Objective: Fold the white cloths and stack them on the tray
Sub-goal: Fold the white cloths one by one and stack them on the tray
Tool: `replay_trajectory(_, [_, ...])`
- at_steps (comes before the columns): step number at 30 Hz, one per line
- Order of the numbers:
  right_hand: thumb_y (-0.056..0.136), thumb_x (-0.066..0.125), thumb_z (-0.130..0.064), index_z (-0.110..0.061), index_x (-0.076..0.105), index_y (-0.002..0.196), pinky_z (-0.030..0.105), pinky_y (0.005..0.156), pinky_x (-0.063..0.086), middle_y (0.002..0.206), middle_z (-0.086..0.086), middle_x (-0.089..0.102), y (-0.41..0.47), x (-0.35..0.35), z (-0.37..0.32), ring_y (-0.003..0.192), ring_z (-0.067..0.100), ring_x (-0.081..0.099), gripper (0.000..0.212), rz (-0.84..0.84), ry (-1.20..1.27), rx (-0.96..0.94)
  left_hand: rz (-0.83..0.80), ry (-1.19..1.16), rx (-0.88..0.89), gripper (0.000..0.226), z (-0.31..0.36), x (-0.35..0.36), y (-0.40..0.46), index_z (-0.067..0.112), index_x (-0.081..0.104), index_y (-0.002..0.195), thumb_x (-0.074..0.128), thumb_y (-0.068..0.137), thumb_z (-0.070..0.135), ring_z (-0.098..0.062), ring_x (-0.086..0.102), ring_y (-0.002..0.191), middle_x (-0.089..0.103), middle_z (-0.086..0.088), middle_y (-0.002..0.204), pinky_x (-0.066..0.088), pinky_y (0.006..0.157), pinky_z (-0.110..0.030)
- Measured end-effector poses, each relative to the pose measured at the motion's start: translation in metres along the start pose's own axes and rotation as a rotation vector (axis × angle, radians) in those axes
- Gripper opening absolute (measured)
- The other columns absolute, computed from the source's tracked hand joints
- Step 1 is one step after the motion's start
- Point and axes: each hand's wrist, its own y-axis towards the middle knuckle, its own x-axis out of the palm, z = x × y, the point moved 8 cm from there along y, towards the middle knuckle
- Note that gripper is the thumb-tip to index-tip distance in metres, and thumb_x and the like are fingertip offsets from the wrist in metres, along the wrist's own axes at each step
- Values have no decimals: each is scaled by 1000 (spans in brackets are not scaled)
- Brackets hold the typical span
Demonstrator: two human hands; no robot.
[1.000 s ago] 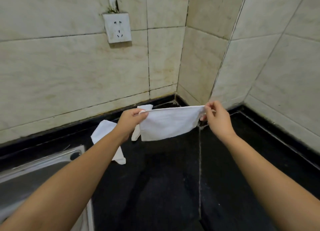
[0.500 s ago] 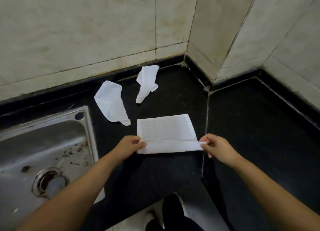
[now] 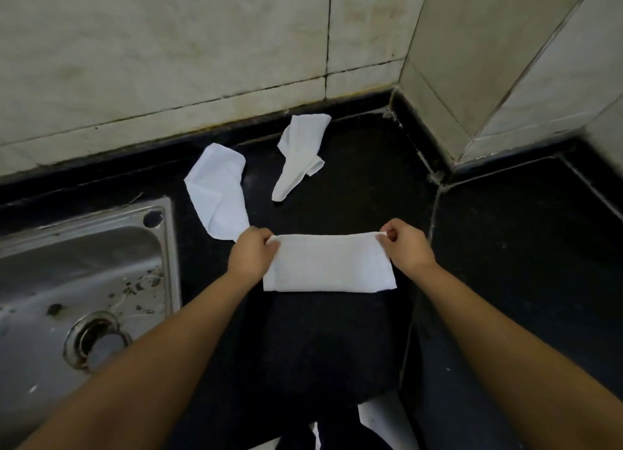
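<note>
A white cloth (image 3: 328, 267) lies flat on the black counter, folded over into a wide rectangle. My left hand (image 3: 253, 255) pinches its far left corner and my right hand (image 3: 406, 244) pinches its far right corner. Two more white cloths lie crumpled farther back: one (image 3: 217, 193) just behind my left hand, another (image 3: 301, 153) near the wall. No tray is in view.
A steel sink (image 3: 77, 294) with a drain and scattered debris is set into the black counter (image 3: 505, 247) at the left. Tiled walls (image 3: 168, 45) close the back and form a corner at the right. The floor and dark legs show below the counter's front edge.
The cloth was held stretched in the air, then laid on the counter. Both hands carried its near edge away from me, folding it in half.
</note>
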Motion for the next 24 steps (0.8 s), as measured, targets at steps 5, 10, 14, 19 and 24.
replay_trajectory(5, [94, 52, -28, -20, 55, 110, 32, 70, 46, 104, 4, 58, 9, 7, 4, 87, 19, 58, 18, 13, -201, -35, 26, 200, 19, 20, 6, 9, 5, 9, 57, 106, 59, 88, 18, -26, 53, 99, 53, -10, 107, 44, 82, -37])
replay_trajectory(10, [94, 52, -33, -17, 49, 125, 31, 72, 45, 119, 6, 53, -4, -1, 13, 95, 22, 58, 35, 53, -109, 45, 26, 422, 231, 44, 47, 15, 0, 13, 46, 133, 55, 90, 17, -30, 47, 114, 49, -12, 126, 40, 90, -38])
replay_trajectory(14, [94, 47, -42, -14, 53, 116, 32, 69, 47, 107, 8, 60, -34, 4, 32, 89, 20, 60, 36, -1, -130, 146, -232, 433, 604, 42, 127, 67, -13, 18, 44, 136, 46, 94, 12, -23, 42, 124, 45, -5, 135, 36, 98, -34])
replay_trajectory(19, [95, 42, -50, -10, 54, 106, 31, 61, 43, 103, 7, 58, -70, 14, 35, 85, 23, 62, 43, -12, -253, 151, -418, 750, 950, 62, 186, 125, -24, 22, 32, 145, 47, 90, -2, -24, 22, 142, 24, -7, 153, 27, 110, -38])
replay_trajectory(24, [94, 50, -29, -10, 54, 92, 30, 61, 35, 108, 9, 55, -79, 16, 36, 78, 22, 53, 19, 3, -190, 127, -509, 945, 1136, 53, 197, 143, -26, 17, 40, 137, 51, 88, 0, -25, 18, 144, 21, -10, 154, 25, 112, -39])
